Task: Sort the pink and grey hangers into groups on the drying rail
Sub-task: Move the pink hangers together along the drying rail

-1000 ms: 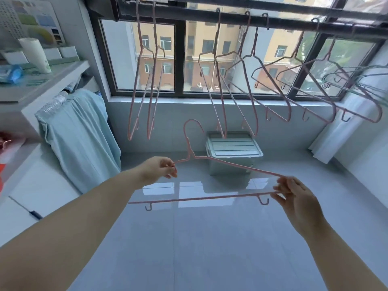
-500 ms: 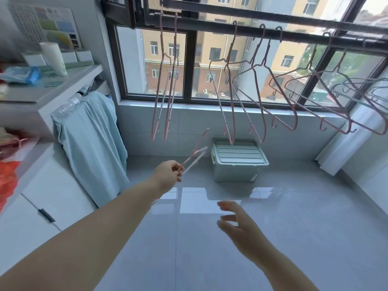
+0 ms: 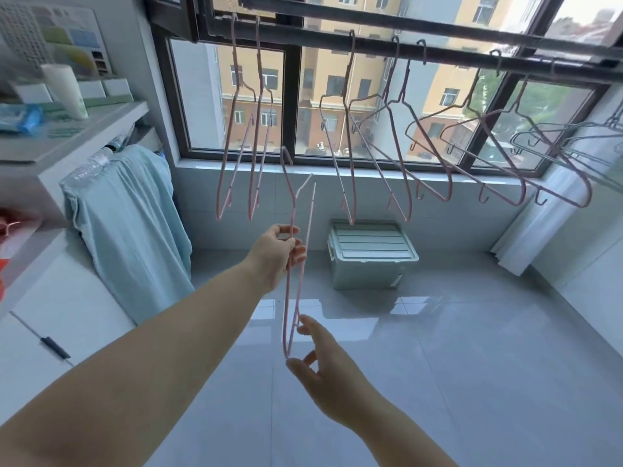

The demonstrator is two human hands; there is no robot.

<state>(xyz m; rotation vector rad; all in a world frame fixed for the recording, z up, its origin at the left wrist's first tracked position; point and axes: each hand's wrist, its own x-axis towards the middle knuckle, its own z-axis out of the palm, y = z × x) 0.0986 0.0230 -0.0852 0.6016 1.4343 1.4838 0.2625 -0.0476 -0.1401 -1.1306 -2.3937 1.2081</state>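
My left hand [image 3: 278, 252] grips a pink hanger [image 3: 292, 281] by its neck. The hanger stands upright and edge-on, with its hook at the top, below the dark drying rail [image 3: 371, 40]. My right hand [image 3: 320, 360] is at the hanger's lower end with its fingers apart on either side of the tip. Two pink hangers [image 3: 232, 129] hang at the rail's left. Several more pink hangers [image 3: 397, 146] hang in the middle. Grey hangers [image 3: 556, 143] cluster at the far right.
A storage box with a green lid [image 3: 371, 254] sits on the tiled floor under the window. A light blue cloth [image 3: 128, 224] drapes over the white shelf unit [image 3: 67, 129] at left. A white curtain [image 3: 539, 214] hangs at right.
My right hand let go of the hanger's arm, dropped away, then came up to its lower end. My left hand turned the hanger from flat to upright and raised it.
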